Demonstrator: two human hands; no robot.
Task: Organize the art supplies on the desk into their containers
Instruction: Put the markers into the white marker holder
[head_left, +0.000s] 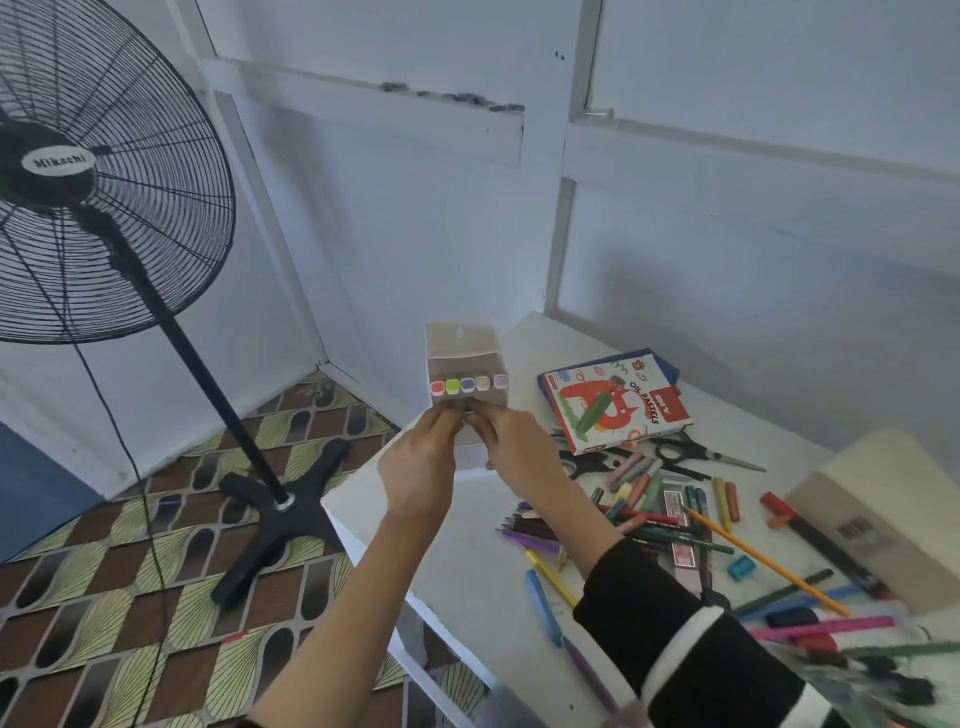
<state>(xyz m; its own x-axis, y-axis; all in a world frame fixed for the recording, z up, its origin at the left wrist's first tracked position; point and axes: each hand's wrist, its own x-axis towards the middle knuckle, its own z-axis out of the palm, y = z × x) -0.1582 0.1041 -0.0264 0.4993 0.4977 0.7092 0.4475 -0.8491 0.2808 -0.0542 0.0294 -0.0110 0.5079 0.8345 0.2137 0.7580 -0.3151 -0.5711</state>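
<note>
— Above the white desk's (478, 551) left corner, what are you gripping?
— Your left hand (421, 467) and right hand (511, 441), arms stretched forward, both pinch the small pale cardboard box (462, 345) low down. Its flap is up, with five colour-capped markers (467, 384) inside.
— Beyond?
— Loose coloured pencils (649, 525) lie rightward.

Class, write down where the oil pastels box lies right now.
In the head view, the oil pastels box lies flat near the far edge of the desk, right of the raised marker box, with black scissors in front of it.
</note>
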